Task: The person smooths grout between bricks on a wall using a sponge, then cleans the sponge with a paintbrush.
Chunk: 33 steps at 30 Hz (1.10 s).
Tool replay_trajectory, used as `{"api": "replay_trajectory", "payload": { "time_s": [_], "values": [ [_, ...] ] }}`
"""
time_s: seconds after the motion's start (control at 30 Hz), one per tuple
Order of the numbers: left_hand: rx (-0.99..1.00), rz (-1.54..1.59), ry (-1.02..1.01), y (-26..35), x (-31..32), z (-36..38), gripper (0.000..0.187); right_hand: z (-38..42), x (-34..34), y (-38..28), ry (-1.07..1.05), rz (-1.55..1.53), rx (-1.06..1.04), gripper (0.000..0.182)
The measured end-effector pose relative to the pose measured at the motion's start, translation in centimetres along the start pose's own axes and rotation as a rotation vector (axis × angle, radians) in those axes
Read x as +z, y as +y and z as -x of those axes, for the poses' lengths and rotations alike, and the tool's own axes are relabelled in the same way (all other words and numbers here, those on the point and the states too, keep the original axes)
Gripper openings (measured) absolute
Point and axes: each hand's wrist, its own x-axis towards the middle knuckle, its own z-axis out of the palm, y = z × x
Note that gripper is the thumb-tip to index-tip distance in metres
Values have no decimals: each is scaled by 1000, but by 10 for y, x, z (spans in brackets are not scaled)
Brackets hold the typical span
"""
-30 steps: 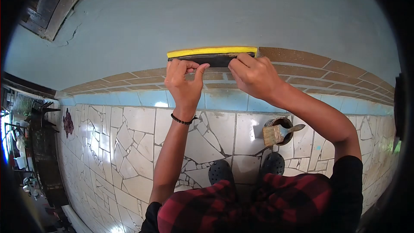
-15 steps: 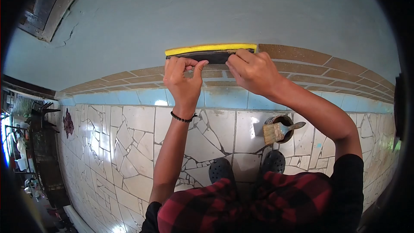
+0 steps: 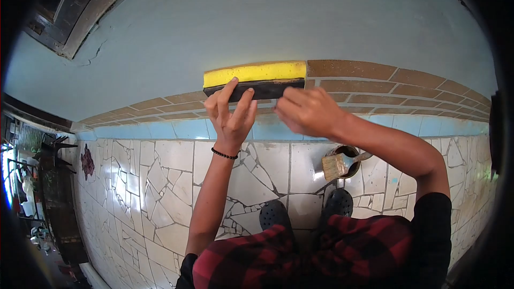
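A long block, yellow on one side and black on the other [image 3: 255, 75], lies against the grey-blue wall [image 3: 278, 16] at the left end of the top row of brown brick shapes [image 3: 350, 69]. My left hand [image 3: 231, 112] supports it from below, its fingers spread over the black part and one fingertip reaching the yellow. Just below the block's right end is my right hand [image 3: 308, 109], its fingers pinched together; whatever lies between them is too small to make out.
A brush [image 3: 337, 166] rests across a round pot [image 3: 353, 170] on the pale broken-tile floor [image 3: 160, 182]. Light blue tiles [image 3: 187, 129] line the wall's foot. Dark furniture [image 3: 59, 198] stands at the left, a wooden frame [image 3: 80, 16] at the upper left.
The block has tilted, showing more yellow. My left fingers have opened out across it. My right hand has come off its right end and moved slightly down.
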Motion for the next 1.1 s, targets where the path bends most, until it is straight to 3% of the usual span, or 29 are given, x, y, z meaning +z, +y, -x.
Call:
{"api": "replay_trajectory", "payload": {
  "time_s": [0.1, 0.23, 0.3, 0.37, 0.57, 0.77, 0.97, 1.1],
  "values": [
    [49, -12, -44, -6, -2, 2, 47, 20, -5, -22, -69, -105, -143, 26],
    [37, -85, -40, 1, -6, -3, 49, 73, 5, -61, -387, -386, -303, 23],
    [23, -107, -47, 4, -7, -5, 54, 108, 12, -85, -606, -556, -304, 20],
    [34, -108, -59, 6, -7, -6, 54, 139, 13, -108, -678, -738, -243, 22],
    [27, -97, -78, 8, -5, -6, 57, 175, -3, -136, -982, -759, -288, 20],
    [18, -83, -87, 10, -4, -8, 56, 161, -1, -127, -1078, -746, -225, 20],
    [18, -77, -80, 10, -4, -7, 55, 152, 3, -125, -980, -741, -206, 20],
    [22, -75, -68, 9, -4, -6, 55, 158, 5, -127, -1044, -725, -212, 19]
  ]
}}
